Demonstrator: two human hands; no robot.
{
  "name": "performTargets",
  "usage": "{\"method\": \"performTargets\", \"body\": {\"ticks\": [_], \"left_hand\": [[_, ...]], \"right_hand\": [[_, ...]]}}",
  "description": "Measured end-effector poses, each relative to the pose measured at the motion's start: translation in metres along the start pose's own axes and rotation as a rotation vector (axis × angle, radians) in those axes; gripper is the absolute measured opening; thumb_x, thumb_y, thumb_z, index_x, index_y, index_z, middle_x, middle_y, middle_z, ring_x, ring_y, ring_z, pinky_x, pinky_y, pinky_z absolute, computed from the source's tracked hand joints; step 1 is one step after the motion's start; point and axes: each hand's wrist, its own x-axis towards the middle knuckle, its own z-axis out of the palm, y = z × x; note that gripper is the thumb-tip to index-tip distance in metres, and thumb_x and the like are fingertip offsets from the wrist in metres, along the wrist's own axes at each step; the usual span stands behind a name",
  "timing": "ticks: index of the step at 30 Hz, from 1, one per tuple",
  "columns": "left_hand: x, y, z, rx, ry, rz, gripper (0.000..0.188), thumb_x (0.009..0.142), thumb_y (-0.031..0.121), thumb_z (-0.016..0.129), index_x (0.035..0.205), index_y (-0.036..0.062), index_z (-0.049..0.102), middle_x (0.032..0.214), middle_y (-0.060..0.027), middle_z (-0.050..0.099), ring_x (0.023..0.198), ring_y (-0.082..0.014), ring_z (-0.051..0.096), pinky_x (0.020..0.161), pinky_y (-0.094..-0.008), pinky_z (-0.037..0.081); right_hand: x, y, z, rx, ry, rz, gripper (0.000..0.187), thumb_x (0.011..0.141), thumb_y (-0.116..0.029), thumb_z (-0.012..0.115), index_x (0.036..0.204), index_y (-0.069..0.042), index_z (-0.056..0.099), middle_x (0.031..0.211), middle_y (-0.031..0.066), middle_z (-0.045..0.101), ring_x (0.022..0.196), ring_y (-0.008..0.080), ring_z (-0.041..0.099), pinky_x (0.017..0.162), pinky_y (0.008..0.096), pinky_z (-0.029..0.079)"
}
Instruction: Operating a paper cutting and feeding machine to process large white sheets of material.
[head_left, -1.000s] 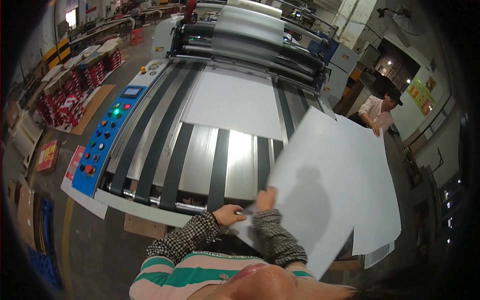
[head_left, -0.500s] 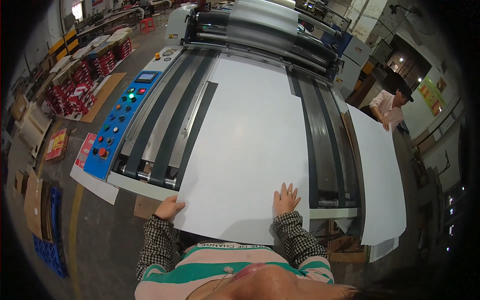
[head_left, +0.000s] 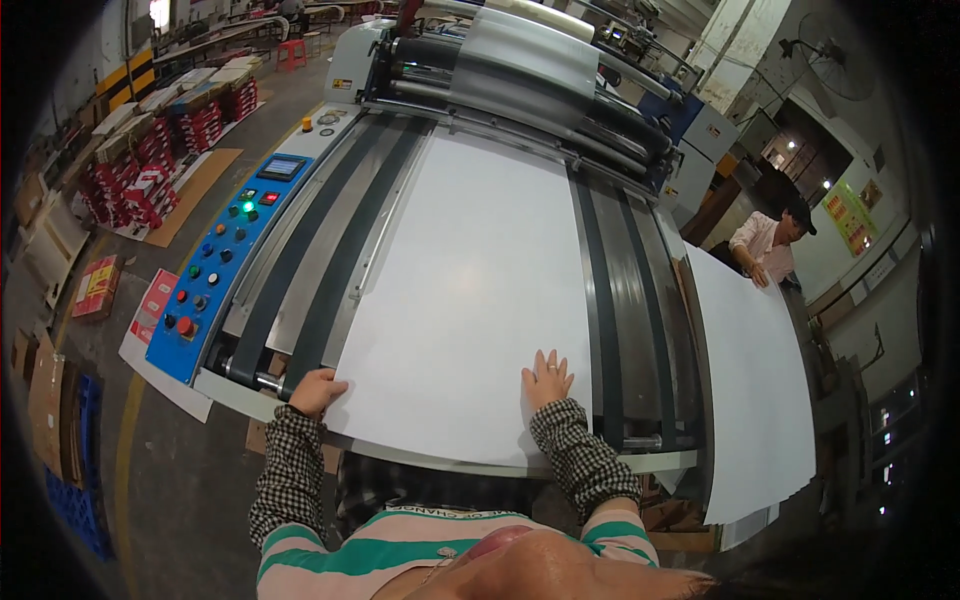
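A large white paper sheet (head_left: pixel 465 300) lies flat on the belts of a roller machine, its far end reaching toward the rollers. At its near left corner my left hand (head_left: pixel 318 392) is closed on the edge, thumb on top and the other fingers partly hidden. My right hand (head_left: pixel 548 380) rests palm down on the sheet near its right edge, fingers spread, a ring on one finger. Dark belts (head_left: pixel 600 330) show on both sides of the paper. Checked sleeves cover my forearms.
Left of the belts runs a blue control panel (head_left: pixel 222 262) with buttons and a small screen. Clear film (head_left: pixel 525 65) hangs over the rollers. A tall stack of white sheets (head_left: pixel 755 380) stands at the right, with a person (head_left: pixel 770 240) in a cap beside it.
The step between the near sheet and the one ahead no longer shows; their edges look in line. My hands sit farther left in the picture, which has also shifted.
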Motion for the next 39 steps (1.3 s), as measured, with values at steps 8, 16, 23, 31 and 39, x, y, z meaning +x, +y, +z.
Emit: {"method": "performTargets", "body": {"ticks": [8, 16, 23, 31, 39], "left_hand": [[0.034, 0.031, 0.001, 0.416, 0.628, 0.393, 0.025, 0.072, 0.014, 0.056, 0.089, -0.0045, 0.055, 0.073, -0.0145, 0.059, 0.067, -0.0216, 0.057, 0.061, -0.03, 0.044], [0.028, -0.007, -0.003, 0.115, 0.528, 0.338, 0.024, 0.073, 0.012, 0.055, 0.088, -0.0066, 0.055, 0.069, -0.0107, 0.059, 0.058, -0.0142, 0.056, 0.053, -0.025, 0.045], [0.045, -0.007, 0.135, 0.298, -0.008, 0.46, 0.033, 0.074, 0.022, 0.053, 0.093, -0.0037, 0.055, 0.084, -0.0177, 0.06, 0.076, -0.0228, 0.059, 0.068, -0.031, 0.046], [-0.012, -0.033, 0.193, 0.832, -0.478, 0.402, 0.034, 0.069, 0.015, 0.049, 0.098, -0.001, 0.054, 0.093, -0.0228, 0.056, 0.092, -0.0338, 0.053, 0.082, -0.0377, 0.041], [-0.037, -0.018, 0.08, 0.121, -0.038, 0.13, 0.028, 0.071, 0.007, 0.05, 0.096, -0.0043, 0.055, 0.082, -0.0095, 0.059, 0.071, -0.0168, 0.055, 0.065, -0.0273, 0.043]], "right_hand": [[0.067, 0.089, -0.026, 0.235, 0.583, -0.421, 0.015, 0.071, -0.016, 0.057, 0.078, -0.003, 0.062, 0.096, 0.0174, 0.057, 0.096, 0.0318, 0.049, 0.084, 0.0426, 0.037], [-0.094, 0.333, -0.128, -0.516, 0.405, 1.174, 0.052, 0.073, -0.022, 0.06, 0.119, -0.01, 0.04, 0.117, 0.0121, 0.045, 0.111, 0.0262, 0.038, 0.093, 0.0473, 0.028], [-0.05, 0.271, -0.028, -0.099, 0.092, 0.532, 0.039, 0.068, -0.019, 0.057, 0.096, 0.007, 0.049, 0.097, 0.0228, 0.053, 0.093, 0.0342, 0.051, 0.077, 0.0394, 0.044], [-0.048, -0.037, 0.057, 0.648, 0.623, -0.263, 0.023, 0.077, -0.014, 0.047, 0.08, 0.006, 0.058, 0.085, 0.0209, 0.058, 0.091, 0.0352, 0.049, 0.083, 0.0409, 0.037], [-0.069, 0.026, 0.011, 0.27, 0.402, 0.129, 0.03, 0.08, -0.024, 0.045, 0.099, -0.004, 0.056, 0.112, 0.0167, 0.048, 0.111, 0.0326, 0.036, 0.093, 0.0447, 0.026]]}}
